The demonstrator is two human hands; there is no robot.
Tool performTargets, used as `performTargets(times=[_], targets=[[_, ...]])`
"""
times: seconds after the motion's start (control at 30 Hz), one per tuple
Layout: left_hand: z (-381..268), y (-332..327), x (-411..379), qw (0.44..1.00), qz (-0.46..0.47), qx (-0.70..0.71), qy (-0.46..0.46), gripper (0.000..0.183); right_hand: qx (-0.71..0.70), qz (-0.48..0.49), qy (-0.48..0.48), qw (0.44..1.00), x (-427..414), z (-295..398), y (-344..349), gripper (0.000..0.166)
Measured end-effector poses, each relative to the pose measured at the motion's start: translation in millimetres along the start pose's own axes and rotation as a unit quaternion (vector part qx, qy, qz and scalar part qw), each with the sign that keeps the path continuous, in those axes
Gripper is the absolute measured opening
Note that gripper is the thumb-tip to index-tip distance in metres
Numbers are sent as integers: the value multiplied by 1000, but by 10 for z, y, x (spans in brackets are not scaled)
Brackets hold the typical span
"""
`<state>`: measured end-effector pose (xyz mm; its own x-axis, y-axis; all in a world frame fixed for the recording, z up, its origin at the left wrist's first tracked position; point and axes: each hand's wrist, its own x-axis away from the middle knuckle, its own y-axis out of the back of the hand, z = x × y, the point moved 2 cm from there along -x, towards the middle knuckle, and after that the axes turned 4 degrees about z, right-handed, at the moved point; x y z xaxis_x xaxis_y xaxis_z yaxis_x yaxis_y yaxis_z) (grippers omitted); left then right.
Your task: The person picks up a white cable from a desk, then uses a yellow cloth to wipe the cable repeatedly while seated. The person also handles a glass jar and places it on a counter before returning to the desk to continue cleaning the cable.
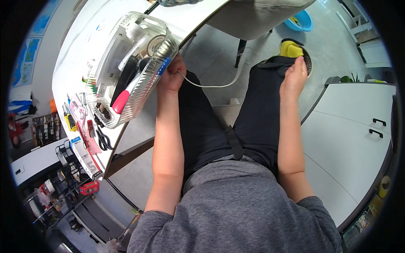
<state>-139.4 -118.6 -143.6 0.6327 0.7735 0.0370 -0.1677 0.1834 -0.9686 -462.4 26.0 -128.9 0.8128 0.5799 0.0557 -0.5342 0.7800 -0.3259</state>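
My left hand (172, 74) is closed at the table's edge, beside a clear ribbed plastic basket (136, 107). A white cable (215, 86) comes out of its fist and curves right above the floor. In the basket lie a tape roll (155, 45), a pink-ended tool (121, 101), a blue item (163, 65) and white containers. My right hand (294, 76) is beyond my right knee, its fingers bent against dark cloth (278, 61) beside a yellow fabric item (290, 49). Whether it grips the cloth is unclear. A round-rimmed thing behind those fingers is partly hidden.
Black-handled scissors (103, 139), a yellow cutter (70, 122) and a long printed box (86, 158) lie at the near end of the white table (71, 63). A grey chair (253, 19) stands ahead, a blue basin (300, 22) beyond. White cabinets (345, 126) are on the right.
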Motion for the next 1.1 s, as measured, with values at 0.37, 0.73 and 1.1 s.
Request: performTargets(times=[0.37,0.73,1.1], targets=[[570,53,-289,996,-33,-27,-83,17,257,435,144,851,1138,53,-971,26],[826,72,-266,930,-142,-205,-270,26,226,310,-6,923,1180,-385,-942,31],[524,546,-649,927,-307,-171,-129,19,427,418,17,802,983,-312,-893,35]])
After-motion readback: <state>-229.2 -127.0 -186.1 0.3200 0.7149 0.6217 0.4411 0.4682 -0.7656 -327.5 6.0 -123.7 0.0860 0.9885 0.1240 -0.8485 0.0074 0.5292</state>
